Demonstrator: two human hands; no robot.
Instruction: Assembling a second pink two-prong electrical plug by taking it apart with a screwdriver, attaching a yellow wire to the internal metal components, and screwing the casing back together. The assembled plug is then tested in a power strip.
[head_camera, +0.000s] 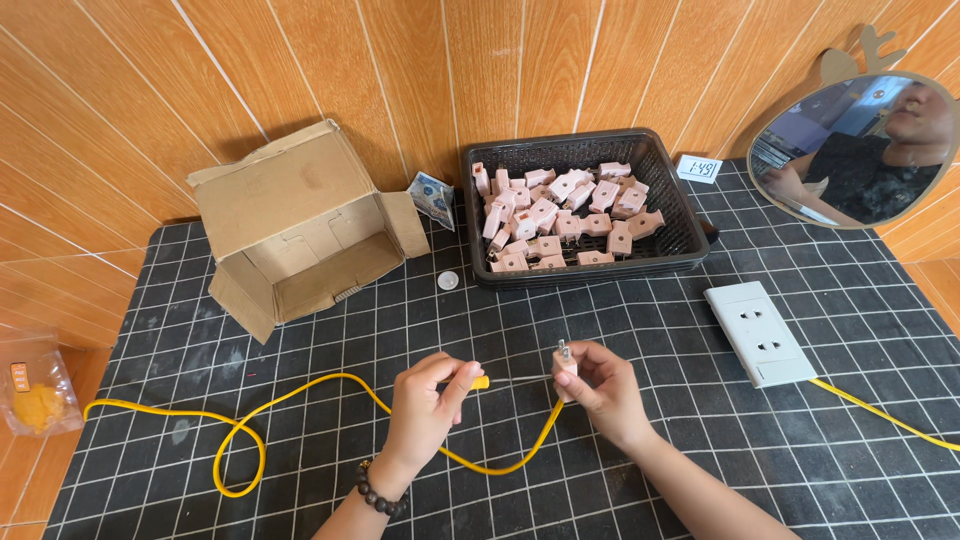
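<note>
The work surface is a black mat with a white grid pattern (300, 400), laid against an orange wood-panelled wall (300, 80). On it, at the back left, an open brown cardboard box (290, 225) lies on its side. At the back centre stands a black plastic mesh basket (690, 240) holding a heap of pale pink plastic plugs (560, 215). To the right lies a white rectangular wall socket plate (758, 332) with its own yellow lead running off to the right. A small white round disc (447, 281) lies in front of the basket.

A long yellow insulated cable (240, 430) loops across the mat from the left edge to the hands.

The left hand (428, 400) has its fingers closed on the cable just behind its free end, which pokes out between thumb and forefinger. The right hand (600, 385) pinches one pale pink plug with metal prongs (566, 362), held upright, prongs uppermost, above the mat.

Judgement: the step in hand appears to be joining cable end to plug. The two parts are near but apart; the next move would call for aligning the cable end with the plug's base, which is hidden by fingers.
</note>
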